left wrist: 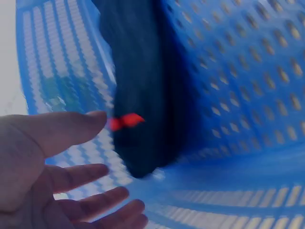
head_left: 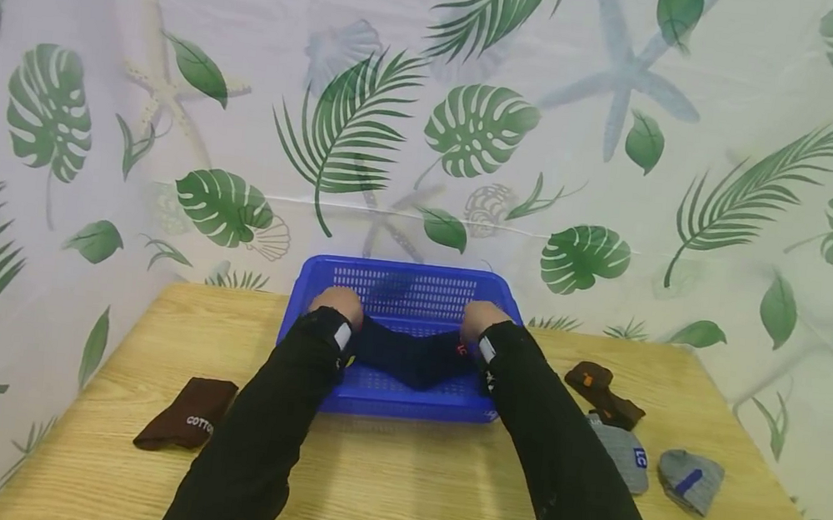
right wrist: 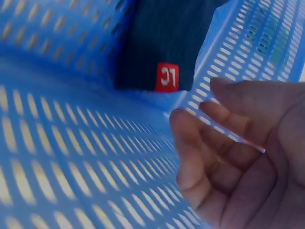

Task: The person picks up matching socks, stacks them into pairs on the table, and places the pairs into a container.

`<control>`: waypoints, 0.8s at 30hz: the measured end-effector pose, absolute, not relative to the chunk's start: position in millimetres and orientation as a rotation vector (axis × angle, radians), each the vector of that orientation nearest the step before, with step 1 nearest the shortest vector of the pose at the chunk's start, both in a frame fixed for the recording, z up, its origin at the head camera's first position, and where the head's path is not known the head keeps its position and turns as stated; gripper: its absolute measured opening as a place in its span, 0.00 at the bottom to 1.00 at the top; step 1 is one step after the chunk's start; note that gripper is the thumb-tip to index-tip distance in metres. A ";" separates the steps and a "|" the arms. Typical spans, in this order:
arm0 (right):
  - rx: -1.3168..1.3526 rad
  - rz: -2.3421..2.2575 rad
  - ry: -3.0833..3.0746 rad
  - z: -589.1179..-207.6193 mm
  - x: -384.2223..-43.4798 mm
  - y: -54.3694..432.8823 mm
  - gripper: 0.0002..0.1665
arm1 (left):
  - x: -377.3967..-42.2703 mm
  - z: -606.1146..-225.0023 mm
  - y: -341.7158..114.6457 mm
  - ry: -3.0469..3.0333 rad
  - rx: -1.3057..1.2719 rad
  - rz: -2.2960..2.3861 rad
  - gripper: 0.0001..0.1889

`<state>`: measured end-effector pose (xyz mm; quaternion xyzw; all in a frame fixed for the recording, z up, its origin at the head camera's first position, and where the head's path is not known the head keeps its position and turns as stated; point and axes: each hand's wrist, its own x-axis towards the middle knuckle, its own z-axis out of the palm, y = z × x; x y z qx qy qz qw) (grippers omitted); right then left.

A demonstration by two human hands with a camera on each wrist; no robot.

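Note:
A dark navy sock [head_left: 415, 356] with a red label lies stretched sideways in the blue plastic basket [head_left: 402, 408]. In the left wrist view, my left hand [left wrist: 62, 176] has its fingers spread, the thumb tip close beside the sock's [left wrist: 138, 86] red-marked end. My right hand [right wrist: 238, 148] hangs loosely curled beside the other end of the sock [right wrist: 162, 43], where a red LC tag shows. A gap separates the right fingers from the fabric. In the head view, both hands, left [head_left: 339, 303] and right [head_left: 482, 318], are inside the basket, their fingers mostly hidden.
On the wooden table [head_left: 394, 492], a folded brown sock [head_left: 183, 417] lies left of the basket. To the right are a brown sock [head_left: 603, 393], a grey sock with a blue label [head_left: 619, 455] partly behind my sleeve, and another grey sock [head_left: 692, 481]. A leaf-patterned sheet [head_left: 425, 169] hangs behind.

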<state>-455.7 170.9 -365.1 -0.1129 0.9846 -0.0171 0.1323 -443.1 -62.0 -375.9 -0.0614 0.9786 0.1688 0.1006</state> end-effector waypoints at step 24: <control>-0.576 -0.098 2.167 -359.7 -447.6 149.2 0.28 | -414.6 -354.7 -53.6 2.335 0.340 0.314 0.22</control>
